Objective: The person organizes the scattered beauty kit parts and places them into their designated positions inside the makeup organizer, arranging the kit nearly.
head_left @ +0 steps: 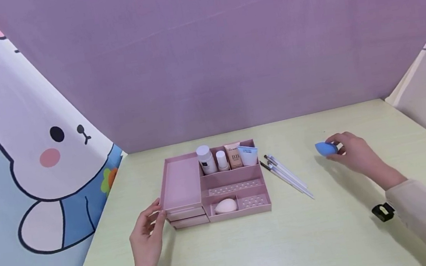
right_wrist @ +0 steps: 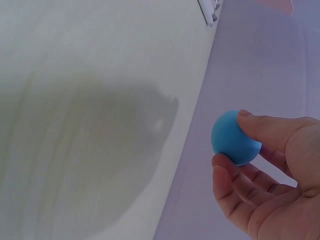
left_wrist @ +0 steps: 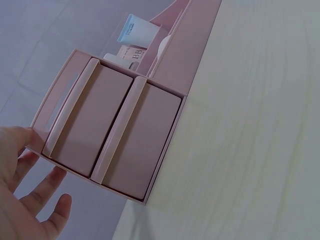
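Note:
Between thumb and fingers, my right hand (head_left: 356,153) pinches a blue makeup sponge (head_left: 326,148) above the right part of the table. The right wrist view shows the sponge's rounded side in those fingertips. My left hand (head_left: 147,235) holds the front left corner of a pink makeup organizer (head_left: 181,183), thumb at the front edge and fingers along the side. In the organizer's back row stand a white-capped bottle (head_left: 206,160), a smaller bottle (head_left: 222,161), a BB cream tube (head_left: 234,155) and a light blue tube (head_left: 248,155). A pale pink sponge (head_left: 225,206) lies in a front compartment.
Several makeup brushes (head_left: 286,175) lie on the table (head_left: 254,254) just right of the organizer. Two drawers (left_wrist: 90,120) at the organizer's front left are closed. A purple backdrop (head_left: 235,57) rises behind the table, and a rabbit-print cloth (head_left: 35,176) hangs at left.

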A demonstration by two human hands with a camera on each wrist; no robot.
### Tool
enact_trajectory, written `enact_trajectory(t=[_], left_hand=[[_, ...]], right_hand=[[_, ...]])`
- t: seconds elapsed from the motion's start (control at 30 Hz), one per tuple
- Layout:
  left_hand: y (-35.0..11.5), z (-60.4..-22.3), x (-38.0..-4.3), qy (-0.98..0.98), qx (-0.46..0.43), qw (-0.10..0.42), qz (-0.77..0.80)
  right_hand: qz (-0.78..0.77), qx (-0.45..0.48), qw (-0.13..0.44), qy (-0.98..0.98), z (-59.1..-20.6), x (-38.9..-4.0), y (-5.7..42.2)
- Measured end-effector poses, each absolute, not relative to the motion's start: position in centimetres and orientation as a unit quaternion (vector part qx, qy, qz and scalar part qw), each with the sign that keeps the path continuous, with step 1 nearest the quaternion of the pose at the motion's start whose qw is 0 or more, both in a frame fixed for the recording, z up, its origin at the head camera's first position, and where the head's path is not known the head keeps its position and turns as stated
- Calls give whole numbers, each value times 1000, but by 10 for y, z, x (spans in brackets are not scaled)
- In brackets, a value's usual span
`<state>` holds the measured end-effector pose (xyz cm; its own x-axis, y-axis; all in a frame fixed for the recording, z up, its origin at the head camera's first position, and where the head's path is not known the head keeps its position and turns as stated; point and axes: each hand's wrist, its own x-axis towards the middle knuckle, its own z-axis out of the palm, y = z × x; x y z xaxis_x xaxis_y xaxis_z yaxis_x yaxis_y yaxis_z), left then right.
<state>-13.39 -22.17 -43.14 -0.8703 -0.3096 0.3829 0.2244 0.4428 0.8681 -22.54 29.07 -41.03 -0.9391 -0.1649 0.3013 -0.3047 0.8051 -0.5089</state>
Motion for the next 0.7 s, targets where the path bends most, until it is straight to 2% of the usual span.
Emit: enact_trajectory(t=[0.7], left_hand=[[-223,-433,-137,-809,28,246,-533]], right_hand=[[294,182,122,-931,-412,-214,252]])
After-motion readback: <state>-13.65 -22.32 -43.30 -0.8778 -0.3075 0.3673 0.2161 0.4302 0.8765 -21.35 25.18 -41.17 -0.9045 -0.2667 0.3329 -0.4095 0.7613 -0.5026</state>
